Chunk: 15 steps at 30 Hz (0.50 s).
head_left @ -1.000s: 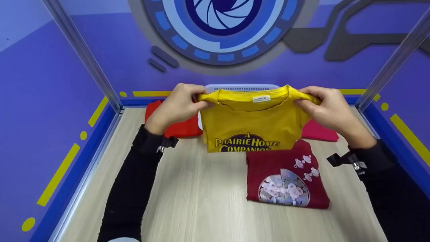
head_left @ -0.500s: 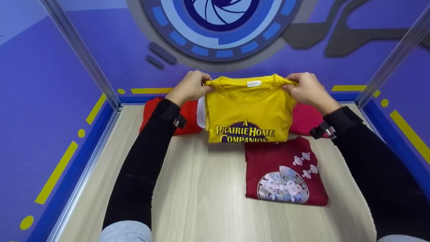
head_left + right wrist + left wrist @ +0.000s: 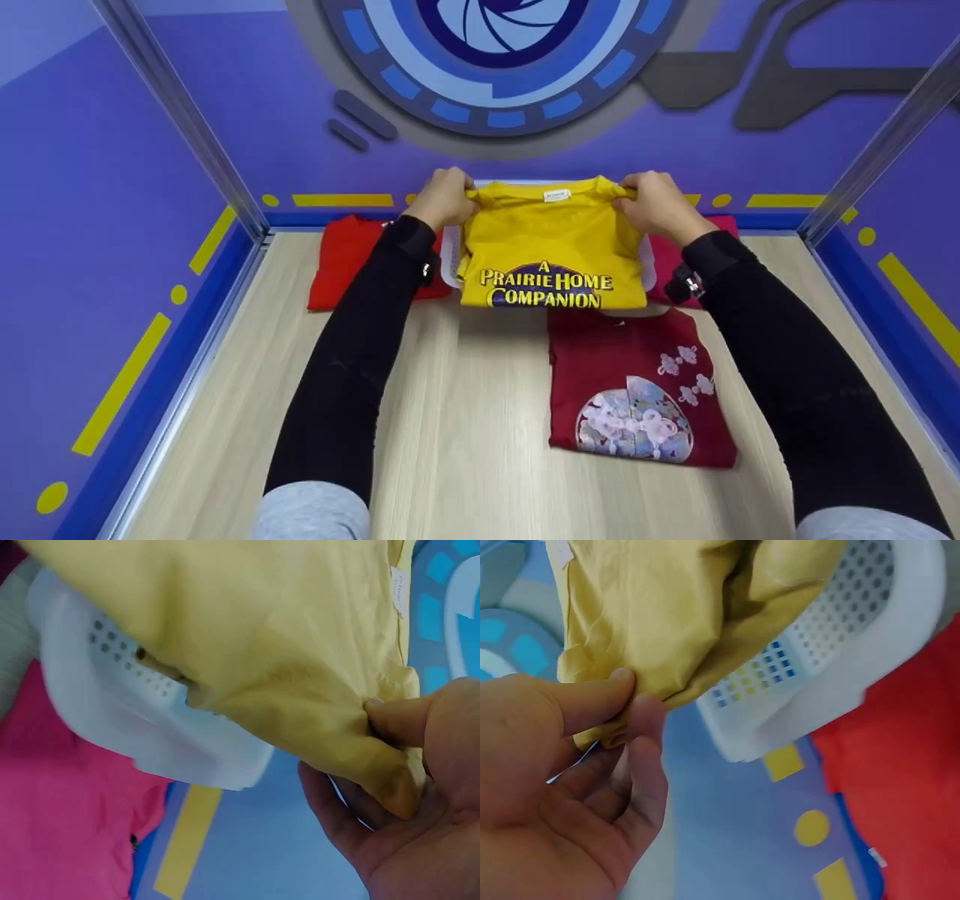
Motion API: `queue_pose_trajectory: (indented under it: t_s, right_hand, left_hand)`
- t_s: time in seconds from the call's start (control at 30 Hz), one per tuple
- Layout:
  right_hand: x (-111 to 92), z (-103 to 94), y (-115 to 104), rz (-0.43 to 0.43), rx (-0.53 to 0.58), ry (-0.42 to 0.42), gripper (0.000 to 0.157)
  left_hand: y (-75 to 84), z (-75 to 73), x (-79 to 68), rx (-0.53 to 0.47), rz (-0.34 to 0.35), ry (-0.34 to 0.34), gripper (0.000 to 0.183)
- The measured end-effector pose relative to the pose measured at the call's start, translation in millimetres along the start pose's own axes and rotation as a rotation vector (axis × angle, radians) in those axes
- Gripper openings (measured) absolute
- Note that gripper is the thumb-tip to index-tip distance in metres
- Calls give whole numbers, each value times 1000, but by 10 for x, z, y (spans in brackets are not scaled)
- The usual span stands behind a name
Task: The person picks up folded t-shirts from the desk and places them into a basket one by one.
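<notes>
The left grip (image 3: 448,196) and right grip (image 3: 656,204) each pinch a shoulder of the yellow shirt (image 3: 551,240), thumb against fingers, at its ten and two o'clock. The folded shirt hangs above the far part of the tabletop (image 3: 450,465); a shadow below its six o'clock edge suggests a gap. Its cloth looks soft, limp and light, hardly fragile or slippery; held only by its top corners, it could sag in the middle or let the fold drop open. The shoulders seem the right place to hold, with all layers taken together; whether every layer is caught, I cannot tell. The print (image 3: 546,283) lies fairly smooth, and a label (image 3: 556,195) sits inside the neck at twelve.

Patterned walls (image 3: 247,112) close in the space at nine, twelve and three. The tabletop is flat, pale, wood-grained. On it, just behind the yellow shirt, stands a white perforated basket (image 3: 919,604); contact between them is unclear. Around the shirt lie a folded maroon shirt (image 3: 637,352) at five, red cloth (image 3: 345,259) at nine and pink cloth (image 3: 71,825) at three.
</notes>
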State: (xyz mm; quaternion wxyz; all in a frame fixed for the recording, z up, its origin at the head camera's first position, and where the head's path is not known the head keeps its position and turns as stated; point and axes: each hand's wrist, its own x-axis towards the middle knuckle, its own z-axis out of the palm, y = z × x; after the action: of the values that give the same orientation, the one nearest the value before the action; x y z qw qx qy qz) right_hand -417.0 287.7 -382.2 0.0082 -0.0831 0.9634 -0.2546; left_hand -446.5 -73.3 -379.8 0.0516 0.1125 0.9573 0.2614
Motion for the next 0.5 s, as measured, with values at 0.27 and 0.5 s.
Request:
queue_pose_trajectory:
  t_s: [0.27,0.5]
  right_hand:
    - [37,176,106,30,-30,-136,38]
    - [74,317,138,20,-65,-181,37]
  left_hand:
    - [-71,164,-5,7,-48,-121,48]
    - [-63,265,5,90,-46,-180,37]
